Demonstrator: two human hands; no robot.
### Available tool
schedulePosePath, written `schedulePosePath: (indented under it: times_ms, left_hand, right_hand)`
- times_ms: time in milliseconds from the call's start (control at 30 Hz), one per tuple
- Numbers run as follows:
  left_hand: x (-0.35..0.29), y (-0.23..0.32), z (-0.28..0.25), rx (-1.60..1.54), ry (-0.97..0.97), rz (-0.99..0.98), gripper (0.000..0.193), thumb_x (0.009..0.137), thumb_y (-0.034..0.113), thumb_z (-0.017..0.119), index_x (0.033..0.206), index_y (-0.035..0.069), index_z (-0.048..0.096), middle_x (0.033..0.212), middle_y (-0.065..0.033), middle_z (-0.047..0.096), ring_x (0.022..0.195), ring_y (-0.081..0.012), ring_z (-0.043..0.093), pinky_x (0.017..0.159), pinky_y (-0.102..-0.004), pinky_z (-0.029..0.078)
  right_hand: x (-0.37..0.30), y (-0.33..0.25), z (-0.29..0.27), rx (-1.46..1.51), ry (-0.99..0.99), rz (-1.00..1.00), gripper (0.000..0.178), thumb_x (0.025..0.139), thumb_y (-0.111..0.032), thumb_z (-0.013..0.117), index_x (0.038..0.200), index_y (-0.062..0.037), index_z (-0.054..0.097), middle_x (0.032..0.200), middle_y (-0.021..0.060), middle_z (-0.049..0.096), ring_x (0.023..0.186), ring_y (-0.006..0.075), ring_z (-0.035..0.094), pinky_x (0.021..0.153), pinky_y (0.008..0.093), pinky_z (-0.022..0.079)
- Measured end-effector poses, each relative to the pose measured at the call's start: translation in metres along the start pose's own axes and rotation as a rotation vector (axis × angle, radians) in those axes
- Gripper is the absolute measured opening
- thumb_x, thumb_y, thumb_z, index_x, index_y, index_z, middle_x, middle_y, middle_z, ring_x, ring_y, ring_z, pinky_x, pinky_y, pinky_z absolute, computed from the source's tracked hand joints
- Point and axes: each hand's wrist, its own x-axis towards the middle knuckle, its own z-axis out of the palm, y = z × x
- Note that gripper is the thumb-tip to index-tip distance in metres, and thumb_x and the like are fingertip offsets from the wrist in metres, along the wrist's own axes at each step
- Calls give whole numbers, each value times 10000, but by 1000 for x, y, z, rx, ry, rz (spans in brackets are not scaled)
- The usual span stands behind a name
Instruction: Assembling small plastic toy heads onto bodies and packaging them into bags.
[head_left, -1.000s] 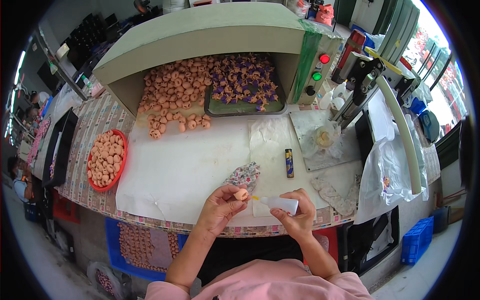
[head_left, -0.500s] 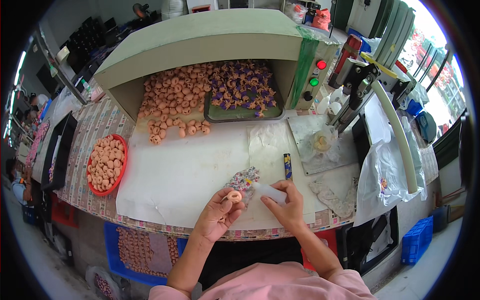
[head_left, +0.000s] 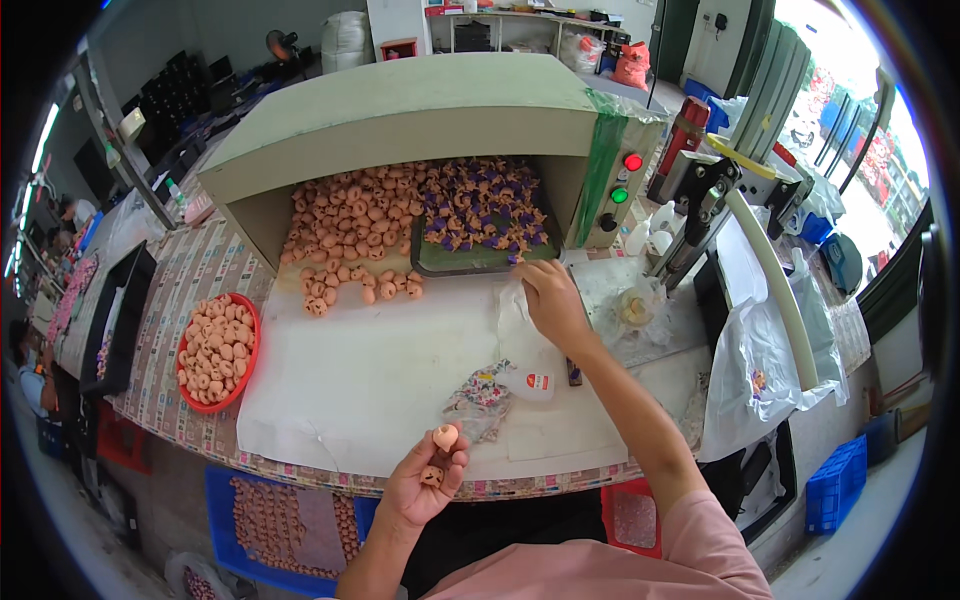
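Left hand [head_left: 418,492], over the worktop's [head_left: 350,390] front edge, pinches one ball [head_left: 445,437] and cradles a second ball [head_left: 431,476]; right hand [head_left: 551,303], grip unclear, is at the tray's [head_left: 460,271] front edge.

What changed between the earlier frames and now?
The right hand has let go of the white bottle, now lying by the patterned cloth, and moved forward to the near edge of the dark tray; whether it grips anything is unclear. The left hand still holds peach pieces; the red basket stayed put.
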Motion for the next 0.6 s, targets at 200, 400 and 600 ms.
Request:
schedulePosePath:
  times_ms: [200, 400, 600]
  left_hand:
    - [-11, -7, 2, -8, -2, 0, 354, 998, 218, 470, 1290, 17, 485, 1208, -181, 561, 995, -245, 607, 857, -356, 578]
    - [-15, -11, 6, -31, -43, 25, 363, 978, 160, 506, 1332, 85, 473, 1223, -176, 549, 1037, -249, 602, 893, -365, 562]
    - [2, -15, 11, 158, 36, 65, 360, 960, 124, 534, 1315, 83, 493, 1200, -149, 574, 1029, -227, 625, 888, -326, 562]
  right_hand:
    - [64, 48, 23, -482, -368, -95, 368, 766, 56, 532, 1043, -124, 695, 1046, 92, 658, 1043, 310, 579, 910, 384, 473]
    - [79, 40, 17, -712, -579, 55, 222, 825, -77, 571, 1028, -101, 657, 1082, 149, 624, 983, 298, 643, 801, 381, 536]
    - [20, -2, -19, 146, -184, 169, 201, 834, -45, 620, 1034, -35, 602, 936, 93, 638, 848, 176, 650, 716, 295, 512]
